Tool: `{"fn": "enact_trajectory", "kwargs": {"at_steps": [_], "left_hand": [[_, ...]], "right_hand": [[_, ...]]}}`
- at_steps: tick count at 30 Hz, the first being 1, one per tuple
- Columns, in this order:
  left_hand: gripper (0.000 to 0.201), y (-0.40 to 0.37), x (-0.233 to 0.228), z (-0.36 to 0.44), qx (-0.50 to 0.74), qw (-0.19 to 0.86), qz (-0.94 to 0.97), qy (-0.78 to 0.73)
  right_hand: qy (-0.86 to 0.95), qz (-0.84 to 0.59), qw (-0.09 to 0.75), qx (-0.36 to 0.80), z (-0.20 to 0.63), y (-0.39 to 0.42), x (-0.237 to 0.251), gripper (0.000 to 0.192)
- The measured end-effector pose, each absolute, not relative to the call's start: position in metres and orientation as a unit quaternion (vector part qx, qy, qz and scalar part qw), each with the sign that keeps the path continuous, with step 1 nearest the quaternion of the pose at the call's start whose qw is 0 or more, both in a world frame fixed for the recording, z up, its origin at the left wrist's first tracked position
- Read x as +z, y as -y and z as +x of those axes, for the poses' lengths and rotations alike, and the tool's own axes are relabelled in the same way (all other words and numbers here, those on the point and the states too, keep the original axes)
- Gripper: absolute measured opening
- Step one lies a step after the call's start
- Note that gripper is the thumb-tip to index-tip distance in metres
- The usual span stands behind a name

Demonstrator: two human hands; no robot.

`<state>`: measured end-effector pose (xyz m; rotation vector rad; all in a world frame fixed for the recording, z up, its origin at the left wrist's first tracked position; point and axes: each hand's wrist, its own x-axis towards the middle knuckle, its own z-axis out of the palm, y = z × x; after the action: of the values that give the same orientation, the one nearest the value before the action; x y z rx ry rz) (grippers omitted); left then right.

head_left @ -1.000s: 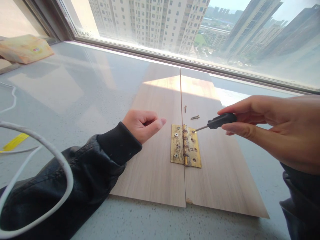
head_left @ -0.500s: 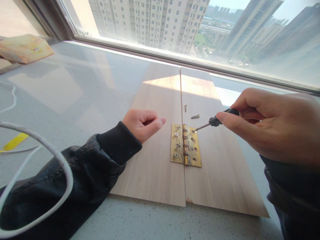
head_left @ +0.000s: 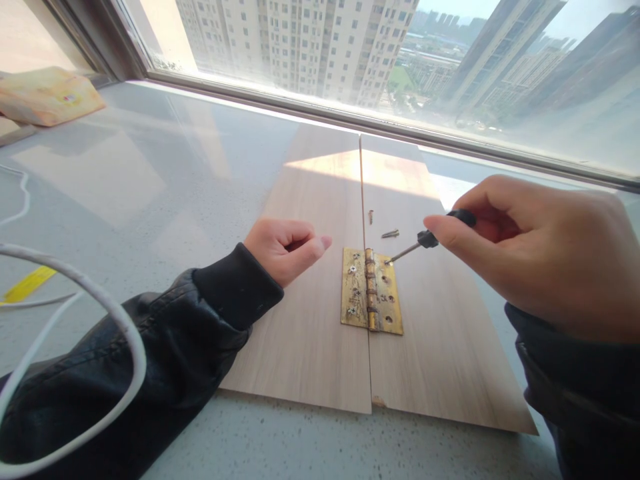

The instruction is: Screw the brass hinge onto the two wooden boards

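Two light wooden boards (head_left: 310,333) lie side by side on a grey stone sill, joined by a brass hinge (head_left: 371,291). My right hand (head_left: 540,250) grips a small black-handled screwdriver (head_left: 430,238), its tip set on the top screw of the hinge's right leaf. My left hand (head_left: 285,248) rests as a loose fist on the left board, just left of the hinge, holding nothing. Two loose screws (head_left: 390,233) lie on the right board above the hinge.
A white cable (head_left: 120,320) loops over my left sleeve at the near left. A yellow tape strip (head_left: 30,284) lies at the left edge. A tan padded envelope (head_left: 47,99) sits at the far left. A large window runs along the back.
My right hand rolled over the screwdriver handle, fingers curling round it and the wrist rising, while the tip stayed on the same hinge screw. My left hand has not moved.
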<state>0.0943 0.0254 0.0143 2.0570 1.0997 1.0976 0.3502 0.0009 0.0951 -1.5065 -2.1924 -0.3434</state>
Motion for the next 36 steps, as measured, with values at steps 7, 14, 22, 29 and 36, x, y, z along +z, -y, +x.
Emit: {"fn": "enact_trajectory", "kwargs": {"at_steps": [7, 14, 22, 29, 36], "left_hand": [[0.039, -0.025, 0.013, 0.095, 0.419, 0.285, 0.76, -0.407], [0.039, -0.026, 0.014, 0.095, 0.421, 0.288, 0.763, -0.397], [0.039, -0.026, 0.013, 0.094, 0.416, 0.285, 0.762, -0.405], [0.04, -0.026, 0.012, 0.094, 0.417, 0.28, 0.762, -0.409], [0.04, -0.026, 0.013, 0.094, 0.418, 0.277, 0.763, -0.407]], "right_hand": [[0.854, -0.481, 0.191, -0.059, 0.368, -0.003, 0.101, 0.027], [0.887, -0.435, 0.149, -0.029, 0.383, -0.007, 0.105, 0.025], [0.876, -0.447, 0.169, -0.059, 0.376, -0.007, 0.102, 0.032], [0.85, -0.475, 0.195, -0.114, 0.364, -0.006, 0.097, 0.046], [0.812, -0.52, 0.22, -0.148, 0.357, -0.003, 0.095, 0.052]]}}
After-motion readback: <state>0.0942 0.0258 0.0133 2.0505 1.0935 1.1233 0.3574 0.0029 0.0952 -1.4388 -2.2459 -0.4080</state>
